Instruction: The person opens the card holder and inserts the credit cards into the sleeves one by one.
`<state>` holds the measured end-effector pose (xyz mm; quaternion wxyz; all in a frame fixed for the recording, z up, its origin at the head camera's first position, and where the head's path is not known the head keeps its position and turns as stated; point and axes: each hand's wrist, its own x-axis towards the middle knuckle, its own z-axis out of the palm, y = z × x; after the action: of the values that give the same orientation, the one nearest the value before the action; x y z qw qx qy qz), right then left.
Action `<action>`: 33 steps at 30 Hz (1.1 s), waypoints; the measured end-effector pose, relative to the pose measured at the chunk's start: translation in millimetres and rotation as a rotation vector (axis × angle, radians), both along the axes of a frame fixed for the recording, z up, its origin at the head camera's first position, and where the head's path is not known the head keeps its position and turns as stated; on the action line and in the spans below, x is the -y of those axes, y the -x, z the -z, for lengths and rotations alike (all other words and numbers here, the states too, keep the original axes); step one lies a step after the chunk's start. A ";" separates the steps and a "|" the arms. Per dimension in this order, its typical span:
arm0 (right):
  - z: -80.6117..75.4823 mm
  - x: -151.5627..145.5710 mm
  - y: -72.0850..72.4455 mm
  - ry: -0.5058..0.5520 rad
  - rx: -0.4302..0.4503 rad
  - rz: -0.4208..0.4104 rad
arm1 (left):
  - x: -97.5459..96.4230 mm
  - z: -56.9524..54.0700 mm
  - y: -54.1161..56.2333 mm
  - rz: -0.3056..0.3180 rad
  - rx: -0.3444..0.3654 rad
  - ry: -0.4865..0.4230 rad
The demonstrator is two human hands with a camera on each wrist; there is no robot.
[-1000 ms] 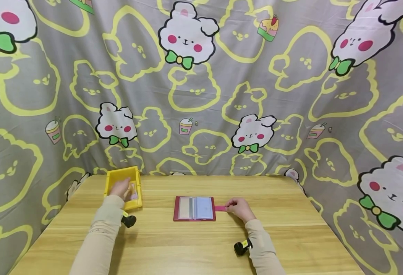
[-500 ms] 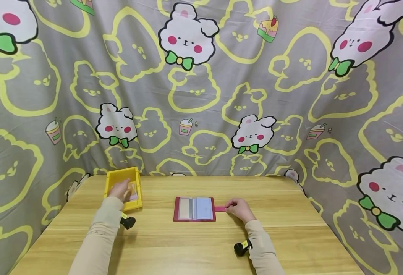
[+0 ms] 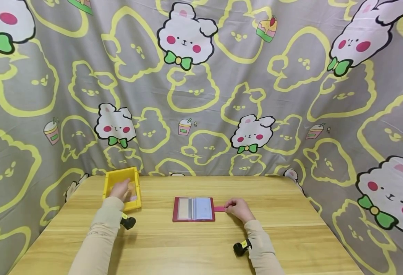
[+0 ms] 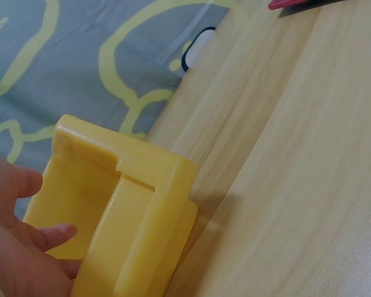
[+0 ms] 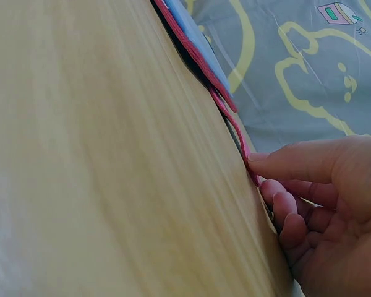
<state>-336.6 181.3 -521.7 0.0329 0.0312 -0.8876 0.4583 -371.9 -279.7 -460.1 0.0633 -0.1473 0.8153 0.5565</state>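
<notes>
An open red card holder (image 3: 193, 209) lies on the table, a beige card behind its left sleeve and a pale blue one on the right. My right hand (image 3: 239, 209) pinches the pink closure strap (image 3: 219, 209) at the holder's right side, thumb against fingers; the right wrist view shows the strap (image 5: 234, 127) running to the fingertips. Inside the yellow bin (image 3: 138, 191) is my left hand (image 3: 120, 190), its thumb and fingers apart in the left wrist view, nothing visible between them. Beside those fingers a small pale purple piece (image 3: 133, 198) shows at the bottom of the bin.
The wooden table (image 3: 187, 248) reaches back to a grey patterned curtain (image 3: 201, 152) that hangs behind and along both sides. The bin stands at the back left, its raised walls around my left hand. A black camera (image 3: 128, 223) is strapped to each wrist.
Less of the pale purple piece in the bin shows now beside my left hand. My right hand keeps its pinch on the strap, and the holder stays in place.
</notes>
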 end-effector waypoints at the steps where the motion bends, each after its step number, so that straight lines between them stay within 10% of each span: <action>1: 0.3 0.1 0.0 0.000 0.000 -0.001 | 0.5 0.5 0.5 0.001 0.005 0.001; 13: -0.3 -0.2 0.2 0.005 0.020 0.002 | 9.8 8.7 5.3 -0.011 0.032 -0.119; 33: 0.5 -0.9 0.9 -0.004 0.027 0.003 | -3.7 14.4 -4.8 -0.216 -0.088 -0.169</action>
<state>-337.5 182.2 -522.2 0.0217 0.0236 -0.8891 0.4566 -367.1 -276.0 -474.4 -0.0203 -0.2037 0.7469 0.6327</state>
